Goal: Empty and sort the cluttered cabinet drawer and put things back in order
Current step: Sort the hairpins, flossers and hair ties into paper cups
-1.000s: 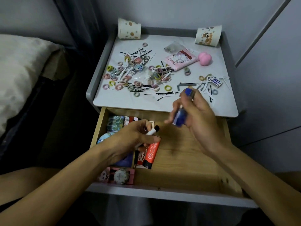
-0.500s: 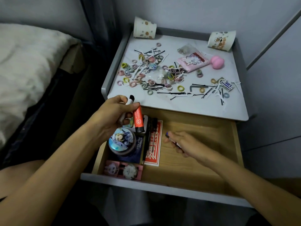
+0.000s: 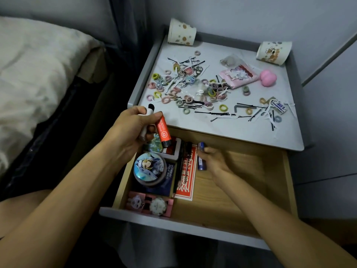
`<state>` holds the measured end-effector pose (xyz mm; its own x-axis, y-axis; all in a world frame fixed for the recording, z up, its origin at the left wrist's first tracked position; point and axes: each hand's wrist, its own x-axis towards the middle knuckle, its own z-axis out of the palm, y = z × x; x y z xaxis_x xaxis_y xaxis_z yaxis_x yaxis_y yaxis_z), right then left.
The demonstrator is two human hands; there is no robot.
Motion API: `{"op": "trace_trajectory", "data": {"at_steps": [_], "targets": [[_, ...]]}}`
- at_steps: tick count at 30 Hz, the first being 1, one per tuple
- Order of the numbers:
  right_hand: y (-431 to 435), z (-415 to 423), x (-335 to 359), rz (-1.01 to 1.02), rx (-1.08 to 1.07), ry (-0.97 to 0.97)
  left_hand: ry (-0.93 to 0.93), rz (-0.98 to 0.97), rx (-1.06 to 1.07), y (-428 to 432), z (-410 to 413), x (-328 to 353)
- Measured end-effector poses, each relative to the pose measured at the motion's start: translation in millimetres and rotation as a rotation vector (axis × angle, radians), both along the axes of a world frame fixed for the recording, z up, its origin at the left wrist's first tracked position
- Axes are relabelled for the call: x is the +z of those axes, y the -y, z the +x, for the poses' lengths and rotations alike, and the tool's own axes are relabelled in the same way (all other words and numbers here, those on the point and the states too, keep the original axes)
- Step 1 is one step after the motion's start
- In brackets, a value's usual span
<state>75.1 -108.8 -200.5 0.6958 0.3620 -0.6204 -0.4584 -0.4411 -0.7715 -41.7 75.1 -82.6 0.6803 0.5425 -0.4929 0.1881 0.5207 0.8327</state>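
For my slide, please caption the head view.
Left hand holds an orange marker over the open drawer; right hand holds a blue tube inside it, beside a red card.

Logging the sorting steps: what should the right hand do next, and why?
Probably let go of the blue stick: the right hand holds it low in the drawer beside the red card, and the left hand holds an orange stick, likely to go in next.

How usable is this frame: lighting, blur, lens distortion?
Head view: dim, cool light, no glare on the white cabinet top; the wide-angle lens splays its grey rim; the right hand holding the blue cylindrical tube looks slightly soft; the orange stick in the left hand is sharp enough to show print; the gap beside the bed is nearly black.
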Motion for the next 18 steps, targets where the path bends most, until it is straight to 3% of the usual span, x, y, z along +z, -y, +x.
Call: {"op": "trace_trajectory", "data": {"at_steps": [7, 18], "targets": [[-18, 5, -25, -0.127, 0.019, 0.222, -0.015, -0.02, -0.019, 3, 0, -3], [-14, 3, -38, -0.143, 0.027, 0.283, -0.043, -0.041, -0.016, 6, 1, -4]]}}
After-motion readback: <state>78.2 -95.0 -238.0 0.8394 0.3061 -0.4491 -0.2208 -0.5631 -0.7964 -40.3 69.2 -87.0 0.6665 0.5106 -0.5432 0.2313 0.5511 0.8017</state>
